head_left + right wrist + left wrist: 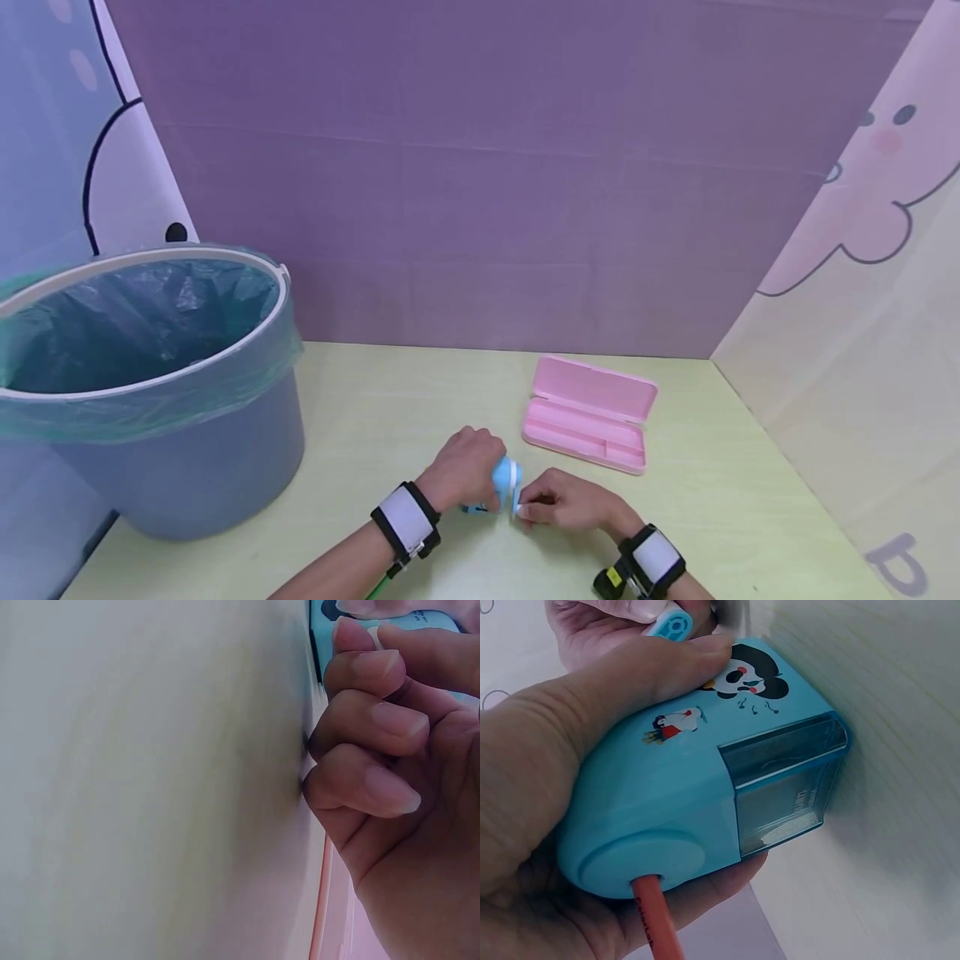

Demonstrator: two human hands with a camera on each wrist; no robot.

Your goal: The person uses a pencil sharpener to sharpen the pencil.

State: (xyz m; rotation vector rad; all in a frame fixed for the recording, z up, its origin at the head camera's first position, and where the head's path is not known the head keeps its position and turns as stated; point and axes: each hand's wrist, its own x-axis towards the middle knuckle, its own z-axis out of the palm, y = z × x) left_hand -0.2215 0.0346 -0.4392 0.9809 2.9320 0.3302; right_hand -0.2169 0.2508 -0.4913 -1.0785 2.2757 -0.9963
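Observation:
My left hand (463, 467) grips a light blue crank pencil sharpener (682, 772), its thumb along the side printed with cartoon figures. An orange-red pencil (657, 922) sticks out of the hole in the sharpener's rounded end. The see-through shavings drawer (780, 802) holds some pale shavings. On the opposite end, my right hand (566, 500) pinches the crank handle (673, 627) between thumb and forefinger. In the right wrist view the other fingers (375, 780) are curled close to the tabletop, and the pinched handle is mostly hidden.
Behind the hands, a pink pencil case (585, 433) lies with its lid up on the pale table (360, 400). At the left stands a large blue-grey bin (217, 467) lined with a green bag. A purple panel (450, 208) closes off the back.

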